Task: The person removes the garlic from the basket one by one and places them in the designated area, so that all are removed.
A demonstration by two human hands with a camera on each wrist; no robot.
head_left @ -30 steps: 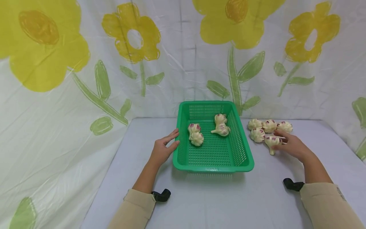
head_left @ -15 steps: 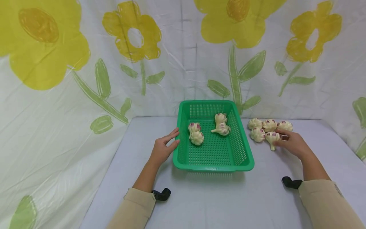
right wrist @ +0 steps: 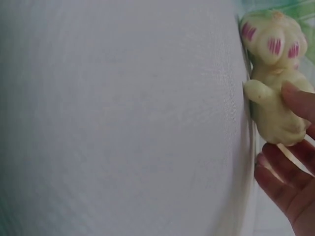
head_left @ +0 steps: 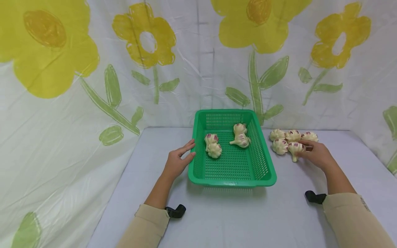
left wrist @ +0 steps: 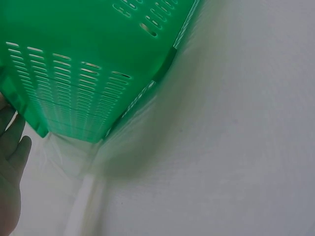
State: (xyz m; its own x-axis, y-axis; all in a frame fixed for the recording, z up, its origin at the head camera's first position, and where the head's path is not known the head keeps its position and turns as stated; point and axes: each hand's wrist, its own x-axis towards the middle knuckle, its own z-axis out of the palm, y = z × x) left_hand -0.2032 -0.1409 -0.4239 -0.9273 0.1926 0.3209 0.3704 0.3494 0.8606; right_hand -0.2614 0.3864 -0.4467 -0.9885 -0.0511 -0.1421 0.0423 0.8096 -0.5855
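A green perforated basket [head_left: 232,182] stands mid-table with several garlic bulbs inside, one pair at left [head_left: 214,150] and another at right [head_left: 240,140]. Against its left rim rest the loosely extended fingertips of my left hand [head_left: 175,164]; the left wrist view catches that hand [left wrist: 12,152] at its left edge beside the basket wall [left wrist: 74,93]. To the right of the basket, my right hand [head_left: 319,156] holds a garlic bulb [head_left: 294,148], stem toward me. In the right wrist view the thumb lies on this bulb [right wrist: 278,115], fingers along its far side.
Several more garlic bulbs [head_left: 280,146] sit grouped on the white table [head_left: 223,220], close to the held one. A flower-printed curtain [head_left: 186,69] hangs along the table's back edge and left side. Each wrist wears a black camera mount, such as the right one [head_left: 314,197].
My right hand has shifted slightly away from me and left, moving its garlic bulb closer to the group. My left hand and the basket stay put.
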